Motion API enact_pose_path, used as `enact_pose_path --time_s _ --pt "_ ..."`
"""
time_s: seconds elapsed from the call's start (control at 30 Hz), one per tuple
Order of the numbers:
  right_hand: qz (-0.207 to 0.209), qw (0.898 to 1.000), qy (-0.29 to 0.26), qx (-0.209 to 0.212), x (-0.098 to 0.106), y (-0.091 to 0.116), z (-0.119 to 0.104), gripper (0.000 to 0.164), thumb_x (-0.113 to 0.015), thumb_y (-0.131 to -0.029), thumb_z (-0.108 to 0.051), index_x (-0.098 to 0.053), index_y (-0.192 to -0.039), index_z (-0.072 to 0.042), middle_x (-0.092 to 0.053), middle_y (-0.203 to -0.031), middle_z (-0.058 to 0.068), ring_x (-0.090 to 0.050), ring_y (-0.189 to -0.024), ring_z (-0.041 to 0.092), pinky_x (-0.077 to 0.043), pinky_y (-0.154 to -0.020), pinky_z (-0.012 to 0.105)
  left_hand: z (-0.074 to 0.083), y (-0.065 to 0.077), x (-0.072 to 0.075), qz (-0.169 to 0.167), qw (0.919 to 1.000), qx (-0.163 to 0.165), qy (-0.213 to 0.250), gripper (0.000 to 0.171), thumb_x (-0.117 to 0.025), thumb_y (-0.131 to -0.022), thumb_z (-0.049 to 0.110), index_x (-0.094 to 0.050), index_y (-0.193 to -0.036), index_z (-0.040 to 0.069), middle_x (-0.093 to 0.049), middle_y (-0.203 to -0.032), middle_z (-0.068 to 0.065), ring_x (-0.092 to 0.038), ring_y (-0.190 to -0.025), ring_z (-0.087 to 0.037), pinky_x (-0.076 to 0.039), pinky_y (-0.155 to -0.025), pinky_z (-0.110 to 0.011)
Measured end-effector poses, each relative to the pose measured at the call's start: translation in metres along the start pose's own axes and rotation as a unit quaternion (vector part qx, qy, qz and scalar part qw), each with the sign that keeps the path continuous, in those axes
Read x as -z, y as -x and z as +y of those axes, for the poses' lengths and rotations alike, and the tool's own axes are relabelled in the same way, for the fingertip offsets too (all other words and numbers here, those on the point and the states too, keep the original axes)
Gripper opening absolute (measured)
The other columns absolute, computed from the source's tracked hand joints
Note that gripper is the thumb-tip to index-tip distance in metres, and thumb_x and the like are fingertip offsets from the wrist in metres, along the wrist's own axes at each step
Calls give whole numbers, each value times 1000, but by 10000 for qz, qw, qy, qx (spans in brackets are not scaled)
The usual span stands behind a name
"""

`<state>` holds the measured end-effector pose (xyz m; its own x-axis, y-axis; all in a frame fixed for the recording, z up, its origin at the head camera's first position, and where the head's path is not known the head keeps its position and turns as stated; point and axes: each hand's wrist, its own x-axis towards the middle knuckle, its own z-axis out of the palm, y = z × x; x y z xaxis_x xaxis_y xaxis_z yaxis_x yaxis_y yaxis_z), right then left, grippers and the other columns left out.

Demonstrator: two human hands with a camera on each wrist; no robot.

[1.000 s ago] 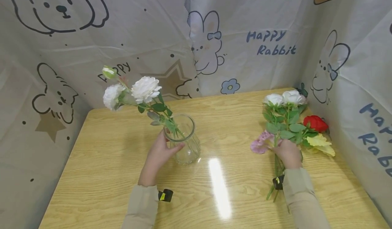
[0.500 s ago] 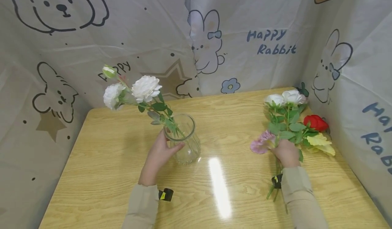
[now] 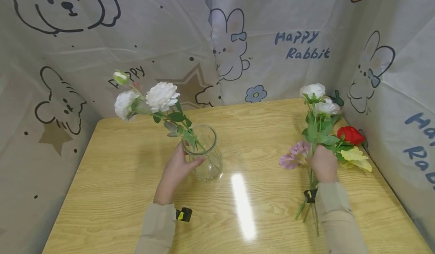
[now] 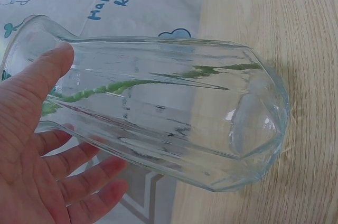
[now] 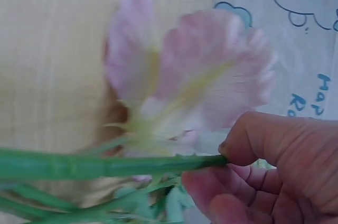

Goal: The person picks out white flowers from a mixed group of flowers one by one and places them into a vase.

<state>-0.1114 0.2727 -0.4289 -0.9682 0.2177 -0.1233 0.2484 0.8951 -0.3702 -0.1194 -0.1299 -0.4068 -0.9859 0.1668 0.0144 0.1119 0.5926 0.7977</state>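
Observation:
My left hand (image 3: 177, 168) grips the clear glass vase (image 3: 211, 165) just below its rim, thumb across the near side, fingers behind. A stem with white flowers (image 3: 162, 97) and a pale green bud (image 3: 121, 77) leans left out of the vase. In the left wrist view the green stem (image 4: 132, 83) shows through the glass. At the right, my right hand (image 3: 324, 164) pinches the green stem (image 5: 105, 164) of a white rose (image 3: 313, 92) between thumb and forefinger. A second white rose (image 3: 326, 106), a pink-purple flower (image 3: 293, 156), a red rose (image 3: 350, 135) and a yellow flower (image 3: 357, 157) lie around it.
The wooden table (image 3: 136, 193) is bordered by white printed cloth (image 3: 292, 12) at the back and both sides. Black bands (image 3: 184, 214) show at both wrists. Loose stem ends (image 3: 307, 213) reach toward the table's front beside the right sleeve (image 3: 340, 216).
My right hand has risen slightly and shifted right, lifting one white rose, whose head now stands higher above the other flowers. The left hand and vase have stayed put.

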Motion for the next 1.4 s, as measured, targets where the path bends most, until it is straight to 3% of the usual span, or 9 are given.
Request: enact_pose_path --time_s 0.13,0.27,0.53,0.7,0.93,1.23,1.4 --pt "188 9998 -32 27 9 -3 -7 37 -49 -85 -28 -49 -65 3 -56 -62 26 -54 -56 39 -45 -45 48 -1 0 0 0 10000 -4 -35 73 -66 -75 37 -29 -135 21 -47 -131 -7 -48 -117 -29 -43 -96 -53" --pt "79 9999 3 -123 16 -8 -16 40 -45 -88 -35 -41 -62 -4 -50 -58 15 -52 -56 29 -41 -44 41 -1 0 0 -4 10000 -69 -24 73 -66 -74 39 -29 -135 21 -47 -131 -8 -48 -117 -29 -42 -97 -52" --pt "384 9990 -221 -42 30 -9 -42 17 -48 -81 -18 -43 -74 -3 -41 -56 5 -39 -51 19 -31 -42 30 -1 0 -1 -1 10000 -20 67 73 -67 -74 36 -29 -136 21 -47 -131 -8 -48 -117 -31 -41 -97 -53" --pt "772 9961 -338 275 34 -11 -58 15 -48 -81 -14 -47 -81 1 -49 -58 10 -40 -48 18 -33 -41 29 -1 1 -1 5 10000 -39 27 77 -67 -75 36 -24 -138 24 -46 -133 -8 -48 -118 -30 -41 -98 -53" --pt "877 9940 -534 377 40 -12 -86 20 -45 -82 -15 -49 -91 2 -54 -65 14 -41 -46 17 -33 -39 28 -2 2 -1 29 9999 -98 -43 79 -66 -74 39 -23 -139 25 -47 -132 -9 -48 -118 -32 -42 -98 -53" --pt "1254 9865 -680 800 41 -11 -129 14 -45 -81 -11 -50 -88 0 -57 -69 14 -40 -45 16 -32 -40 27 -1 2 -1 82 9999 -71 21 78 -67 -75 35 -24 -138 25 -46 -133 -9 -46 -119 -33 -41 -98 -54" --pt "1451 9809 -618 1137 38 -11 -148 16 -47 -79 -10 -53 -89 0 -61 -70 13 -43 -47 16 -35 -41 28 0 1 0 90 9999 -88 -6 79 -67 -74 40 -24 -138 25 -46 -133 -8 -47 -119 -32 -42 -97 -53"
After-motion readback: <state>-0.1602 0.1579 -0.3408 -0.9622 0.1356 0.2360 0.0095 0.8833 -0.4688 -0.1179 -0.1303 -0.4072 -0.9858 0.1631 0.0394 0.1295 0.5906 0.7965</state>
